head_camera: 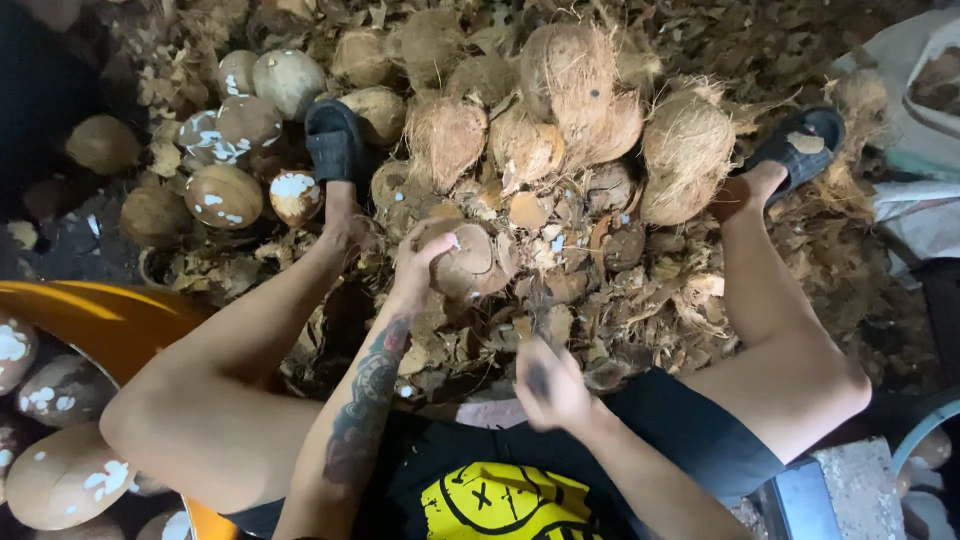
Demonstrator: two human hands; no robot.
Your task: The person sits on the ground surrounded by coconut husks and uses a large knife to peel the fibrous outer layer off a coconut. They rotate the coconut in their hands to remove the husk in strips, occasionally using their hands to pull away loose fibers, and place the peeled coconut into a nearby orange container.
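Note:
My left hand (415, 262) grips a brown, partly husked coconut (475, 262) held over the heap of shell scraps between my knees. My right hand (550, 385) is closed around the dark handle of a tool (538, 378); its blade is blurred and I cannot make it out. The right hand hovers below the coconut, a short way apart from it. My left forearm carries a dark tattoo. Both legs are spread, with black sandals (334, 138) on the feet.
Several fibrous husked coconuts (570, 90) are piled ahead. Peeled, white-flecked coconuts (225, 195) lie at the left and in an orange tub (110, 320) near my left knee. Husk scraps (640, 300) cover the ground. A white sack (920, 90) sits at the right.

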